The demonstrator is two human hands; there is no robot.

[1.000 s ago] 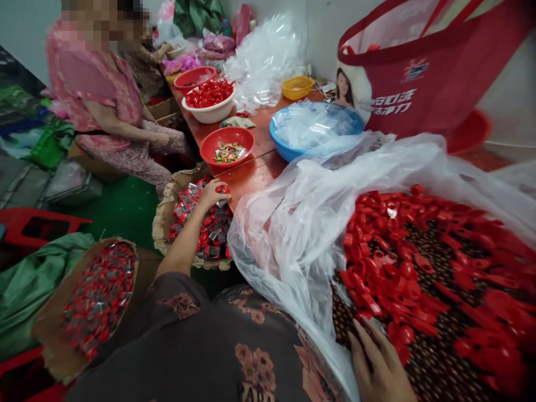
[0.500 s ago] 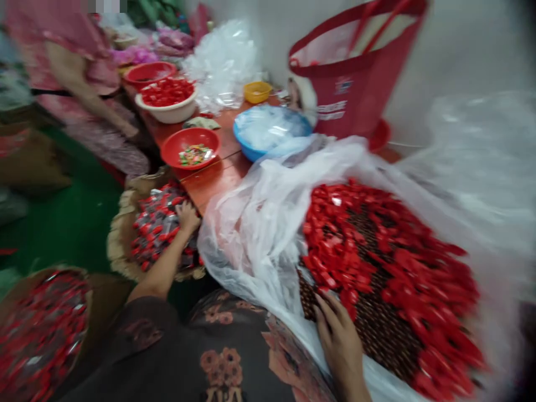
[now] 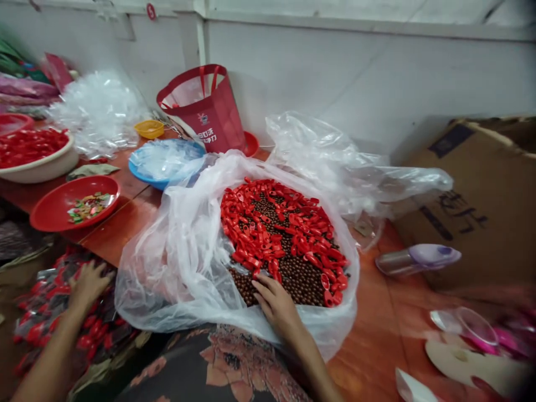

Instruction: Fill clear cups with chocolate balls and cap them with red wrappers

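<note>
My right hand (image 3: 276,307) rests at the near edge of a wide clear plastic bag (image 3: 167,279), its fingers stretched out. The fingertips touch small brown balls (image 3: 307,279) beside red plastic pieces (image 3: 251,245), shaped like little shoes or scoops. Both kinds lie mixed in the opened bag. On the left, my left hand (image 3: 90,283) is over a sack of wrapped red-and-dark packets (image 3: 46,301). Its fingers are spread, and nothing shows in them. Blur hides the fine detail there.
Left on the red table stand a red bowl (image 3: 46,212) with colourful bits, a white basin (image 3: 50,167) of red pieces and a blue basin (image 3: 146,178) of clear plastic. A red tote bag (image 3: 221,117) stands behind; a cardboard box (image 3: 481,212) and purple-topped bottle (image 3: 422,259) are right.
The view has swung right, bringing in the box and bottle; the person in pink has left the frame. My left hand still lies over the sack, my right at the bag's near edge.
</note>
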